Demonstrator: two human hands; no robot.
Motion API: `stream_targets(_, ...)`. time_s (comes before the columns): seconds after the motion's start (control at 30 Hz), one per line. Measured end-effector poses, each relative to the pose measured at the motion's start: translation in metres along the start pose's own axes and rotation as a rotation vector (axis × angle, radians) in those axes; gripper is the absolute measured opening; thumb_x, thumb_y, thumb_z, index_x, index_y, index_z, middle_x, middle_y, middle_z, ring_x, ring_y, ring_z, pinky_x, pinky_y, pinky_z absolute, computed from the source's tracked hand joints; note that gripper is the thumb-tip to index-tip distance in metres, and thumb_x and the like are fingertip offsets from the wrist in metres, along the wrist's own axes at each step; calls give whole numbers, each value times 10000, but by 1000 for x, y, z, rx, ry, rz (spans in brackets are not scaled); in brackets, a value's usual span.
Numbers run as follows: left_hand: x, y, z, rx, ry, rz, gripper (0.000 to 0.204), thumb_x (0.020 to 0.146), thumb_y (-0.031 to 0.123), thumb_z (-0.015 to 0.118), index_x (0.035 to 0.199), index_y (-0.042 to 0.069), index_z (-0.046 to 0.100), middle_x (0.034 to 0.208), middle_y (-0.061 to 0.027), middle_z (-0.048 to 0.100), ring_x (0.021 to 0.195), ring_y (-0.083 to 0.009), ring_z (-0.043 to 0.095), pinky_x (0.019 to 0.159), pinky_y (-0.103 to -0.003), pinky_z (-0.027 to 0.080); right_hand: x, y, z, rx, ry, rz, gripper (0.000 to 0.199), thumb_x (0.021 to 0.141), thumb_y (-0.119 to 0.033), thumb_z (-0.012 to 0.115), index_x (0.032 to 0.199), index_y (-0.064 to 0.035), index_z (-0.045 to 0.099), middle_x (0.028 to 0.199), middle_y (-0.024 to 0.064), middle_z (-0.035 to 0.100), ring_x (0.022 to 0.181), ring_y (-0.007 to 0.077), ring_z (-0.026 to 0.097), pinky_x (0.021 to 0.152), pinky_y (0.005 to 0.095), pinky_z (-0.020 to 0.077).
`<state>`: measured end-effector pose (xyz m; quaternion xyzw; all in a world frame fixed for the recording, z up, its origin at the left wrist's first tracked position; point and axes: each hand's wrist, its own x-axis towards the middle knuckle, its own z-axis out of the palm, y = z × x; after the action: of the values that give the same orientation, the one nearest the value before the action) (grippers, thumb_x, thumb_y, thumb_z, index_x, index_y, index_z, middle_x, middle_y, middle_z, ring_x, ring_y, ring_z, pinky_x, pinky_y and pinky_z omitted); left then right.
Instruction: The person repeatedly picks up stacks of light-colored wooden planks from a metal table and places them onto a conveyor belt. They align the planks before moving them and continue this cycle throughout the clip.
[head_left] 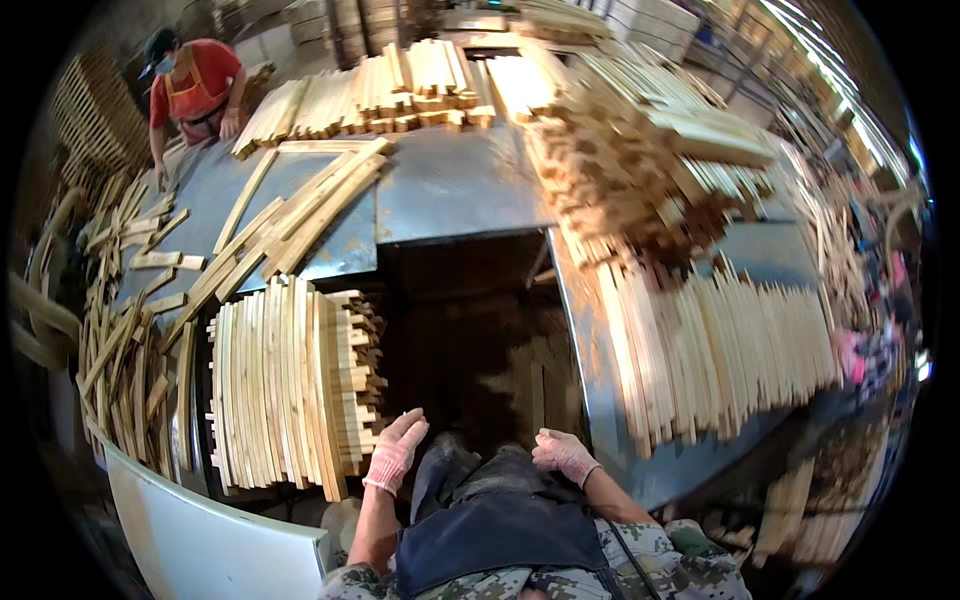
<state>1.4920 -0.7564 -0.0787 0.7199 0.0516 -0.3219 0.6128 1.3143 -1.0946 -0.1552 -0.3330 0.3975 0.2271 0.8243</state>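
Observation:
My left hand [396,452], in a pinkish-white knitted glove with bare fingertips, is beside the near right edge of a stack of wooden strips [270,385]. Its fingers stretch forward and it holds nothing. In a matching glove, my right hand [566,456] is held over my lap with its fingers curled in; nothing shows in them. A dark blue apron [500,540] covers my lap between the two forearms. Right of that hand, a wide layer of pale strips [715,350] lies on the metal table [625,440].
A dark gap [470,330] opens between the tables ahead. Loose boards [320,210] lie slantwise at the left, near scattered offcuts [130,350]. Tall strip piles [630,150] stand far right. A co-worker in red [200,90] works at the far left. A pale curved panel [210,530] borders the near left.

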Motion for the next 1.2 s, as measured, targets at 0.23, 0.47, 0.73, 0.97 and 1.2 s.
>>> stream_targets(0.23,142,130,-14,355,-75,197,648,1050,446,653,1502,-16,611,1520,-227,640,1450,-344,582,1218,-401,443,112,-161,60,-119,54,-162,174,1047,-62,714,1120,-114,566,862,-8,540,662,118,493,545,277,401)
stream_targets(0.47,229,180,-18,297,-143,155,684,1046,476,636,1518,-17,596,1537,-235,625,1456,-350,577,1235,-394,418,229,-289,157,-541,146,-219,756,1024,-182,754,1672,-9,404,1182,70,729,887,148,673,770,283,559)
stream_targets(0.73,412,221,-65,49,33,49,573,1031,314,746,1477,-29,637,1444,-167,708,1371,-258,636,1184,-372,458,431,-524,266,-820,424,-539,923,939,-335,785,1692,-29,349,1342,172,710,1216,267,674,1067,351,504)
stream_targets(0.97,623,317,-98,143,199,1,658,1032,282,753,1558,-50,538,1498,-223,658,1414,-284,614,1183,-380,470,536,-742,329,-973,678,-829,914,969,-393,746,1713,-101,301,1615,256,536,1484,402,533,1220,459,437)
stream_targets(1.2,815,425,-120,699,481,165,847,995,499,702,1582,-67,471,1520,-330,593,1423,-461,574,1194,-474,457,617,-891,331,-1142,719,-718,902,1007,-500,706,1728,-161,284,1609,255,525,1475,427,522,1222,503,439)
